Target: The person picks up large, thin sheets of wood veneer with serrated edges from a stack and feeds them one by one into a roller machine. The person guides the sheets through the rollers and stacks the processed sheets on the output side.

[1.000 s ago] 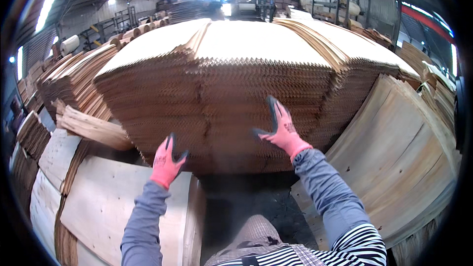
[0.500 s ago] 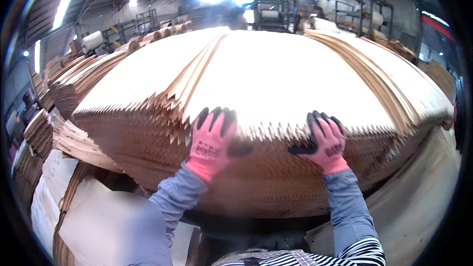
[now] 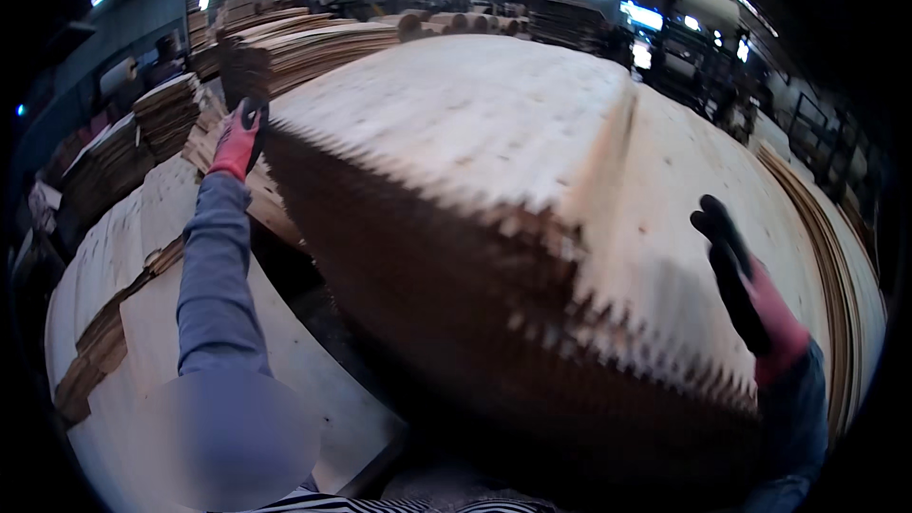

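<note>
A wide stack of thin wood veneer sheets (image 3: 456, 114) with jagged, saw-toothed near edges spreads in front of me. My left hand (image 3: 240, 142), in a pink glove with black fingers, is at the stack's far left corner, its fingers closed at the sheet edge; the exact grip is small and partly hidden. Over the right part of the pile hovers my right hand (image 3: 755, 299), gloved alike, fingers stretched out and nothing in them. The stack's front is blurred by motion.
Lower veneer sheets (image 3: 142, 228) lie at the left beside my arm. More veneer piles (image 3: 323, 47) stand behind the far left corner. Rolled logs or cores (image 3: 446, 23) and dark machinery with a pale roll (image 3: 708, 5) are at the back.
The view has turned left. My left hand has gone from the front edge to the stack's left corner; my right hand has left the front edge and is raised over the sheets.
</note>
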A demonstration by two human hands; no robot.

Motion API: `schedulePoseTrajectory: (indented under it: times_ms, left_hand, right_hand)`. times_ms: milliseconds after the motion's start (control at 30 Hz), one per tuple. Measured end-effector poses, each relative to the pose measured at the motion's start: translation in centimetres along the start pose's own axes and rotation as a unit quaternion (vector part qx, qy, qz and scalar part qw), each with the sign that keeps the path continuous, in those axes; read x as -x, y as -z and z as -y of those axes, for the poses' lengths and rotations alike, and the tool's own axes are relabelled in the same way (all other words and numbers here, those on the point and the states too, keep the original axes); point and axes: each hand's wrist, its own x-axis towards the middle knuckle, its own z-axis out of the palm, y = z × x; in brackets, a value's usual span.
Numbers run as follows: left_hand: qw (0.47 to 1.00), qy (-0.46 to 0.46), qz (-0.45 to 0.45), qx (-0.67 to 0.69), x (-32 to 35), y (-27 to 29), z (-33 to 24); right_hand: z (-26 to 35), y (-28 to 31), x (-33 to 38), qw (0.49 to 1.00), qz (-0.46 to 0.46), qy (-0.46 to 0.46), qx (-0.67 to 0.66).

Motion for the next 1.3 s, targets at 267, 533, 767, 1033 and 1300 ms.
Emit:
schedulePoseTrajectory:
  times_ms: [267, 533, 767, 1033, 1300]
  left_hand:
    - [0.990, -0.010, 0.045, 0.131, -13.2, -5.3, 13.4]
    - [0.868, -0.469, 0.004, 0.161, 2.3, -1.5, -5.4]
    - [0.822, -0.508, -0.037, 0.255, 7.5, -3.0, -8.3]
    - [0.832, -0.491, -0.007, 0.259, 7.8, -3.6, -9.7]
    - [0.845, -0.467, -0.076, 0.248, 4.9, -3.7, -10.8]
  right_hand:
    - [-1.9, -14.4, -10.7, 0.975, -0.016, -0.042, -0.219]
    - [1.6, -12.7, -8.2, 0.870, -0.090, 0.238, 0.422]
    - [0.7, -11.1, -8.9, 0.839, -0.150, 0.289, 0.436]
    - [-0.1, -12.4, -7.8, 0.795, -0.144, 0.313, 0.499]
    - [3.0, -9.3, -11.2, 0.869, -0.106, 0.318, 0.364]
